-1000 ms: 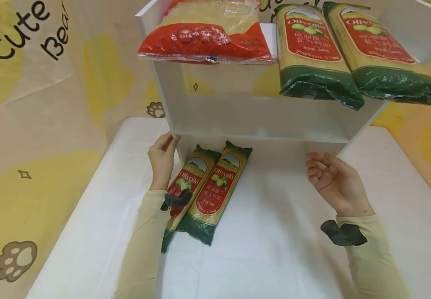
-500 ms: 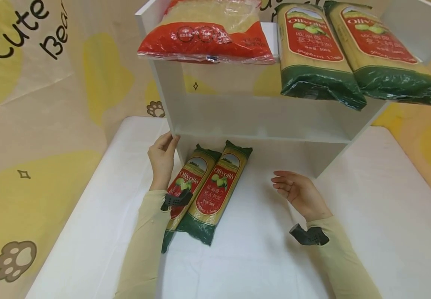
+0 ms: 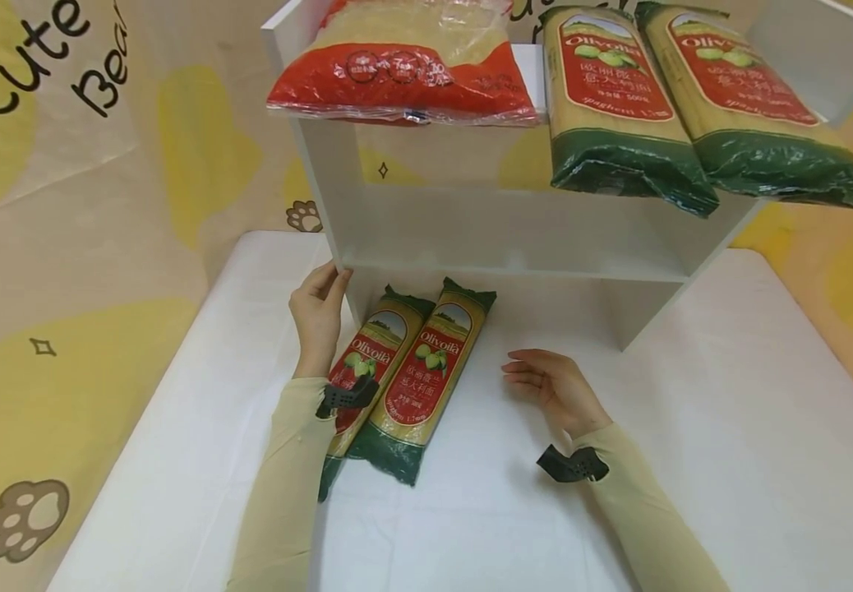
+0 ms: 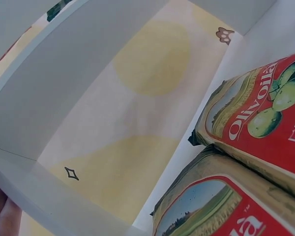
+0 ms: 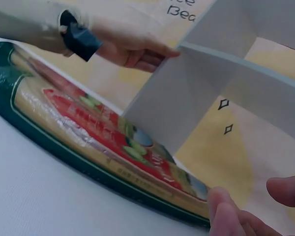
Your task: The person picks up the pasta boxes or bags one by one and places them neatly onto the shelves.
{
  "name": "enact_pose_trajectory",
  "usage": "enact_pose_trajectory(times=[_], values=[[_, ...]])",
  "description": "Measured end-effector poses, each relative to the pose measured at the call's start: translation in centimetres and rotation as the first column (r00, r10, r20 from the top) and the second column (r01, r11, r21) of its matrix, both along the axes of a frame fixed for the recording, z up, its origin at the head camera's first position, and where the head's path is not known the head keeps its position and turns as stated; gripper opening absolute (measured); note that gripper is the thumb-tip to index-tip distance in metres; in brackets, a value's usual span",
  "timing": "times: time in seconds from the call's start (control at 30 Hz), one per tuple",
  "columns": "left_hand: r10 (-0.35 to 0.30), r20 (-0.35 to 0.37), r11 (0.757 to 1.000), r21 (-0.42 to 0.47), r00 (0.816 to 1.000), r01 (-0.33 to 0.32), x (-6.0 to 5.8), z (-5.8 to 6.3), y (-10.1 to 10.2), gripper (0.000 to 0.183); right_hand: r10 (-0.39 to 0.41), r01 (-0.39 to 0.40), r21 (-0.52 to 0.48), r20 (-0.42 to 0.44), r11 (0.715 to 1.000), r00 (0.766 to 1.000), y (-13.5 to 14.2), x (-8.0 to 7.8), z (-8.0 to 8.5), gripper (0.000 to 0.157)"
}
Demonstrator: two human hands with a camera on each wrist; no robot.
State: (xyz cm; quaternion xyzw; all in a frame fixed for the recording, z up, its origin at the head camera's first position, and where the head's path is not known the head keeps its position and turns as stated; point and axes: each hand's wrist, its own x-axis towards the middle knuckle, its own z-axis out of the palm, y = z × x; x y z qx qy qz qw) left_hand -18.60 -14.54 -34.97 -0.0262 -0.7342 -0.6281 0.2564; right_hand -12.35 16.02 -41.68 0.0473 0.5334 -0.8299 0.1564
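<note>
In the head view my left hand [image 3: 315, 321] holds the front edge of the white shelf unit's left side panel [image 3: 348, 288], thumb at the edge and the other fingers outside. Two spaghetti packs [image 3: 426, 362], with red labels and green ends, lie slanted side by side on the white table, partly within the bottom space. My left forearm covers part of the left pack [image 3: 378, 337]. To the right of them, my right hand [image 3: 555, 386] hovers over the table, fingers loosely bent and holding nothing. The right wrist view shows its thumb apart from the fingers [image 5: 236, 216].
On the top shelf lie a red and clear bag of yellowish food [image 3: 404, 66] and two more spaghetti packs [image 3: 611, 99], their ends jutting past the front edge. A middle board [image 3: 515, 238] crosses the unit. Patterned cloth [image 3: 101, 288] hangs behind and at the sides.
My right hand has moved left and down from near the unit's right panel to nearer the spaghetti packs. The left hand stays on the left panel, and the packs have not moved.
</note>
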Motion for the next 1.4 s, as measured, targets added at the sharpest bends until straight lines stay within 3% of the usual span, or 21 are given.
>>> enact_pose_trajectory(times=[0.27, 0.77, 1.17, 1.4], values=[[0.002, -0.007, 1.000, -0.004, 1.000, -0.002, 0.0, 0.0, -0.1, 0.025, 0.001, -0.005, 0.152, 0.023, 0.988, 1.000, -2.2, -0.5, -1.0, 0.040], [0.000, -0.012, 1.000, -0.018, 1.000, 0.000, -0.1, -0.1, 0.0, 0.025, 0.089, -0.087, 0.273, 0.004, 0.958, 0.996, -5.6, -0.9, -1.7, 0.034], [0.002, -0.016, 1.000, -0.022, 1.000, -0.002, -0.2, -0.1, 0.0, 0.025, 0.115, -0.124, 0.280, 0.047, 0.952, 0.992, -6.8, -1.0, -1.3, 0.029], [-0.002, -0.002, 1.000, -0.012, 1.000, 0.002, -0.1, -0.1, 0.0, 0.025, 0.160, -0.174, 0.253, 0.074, 0.952, 0.984, -7.9, -0.7, -1.2, 0.047]])
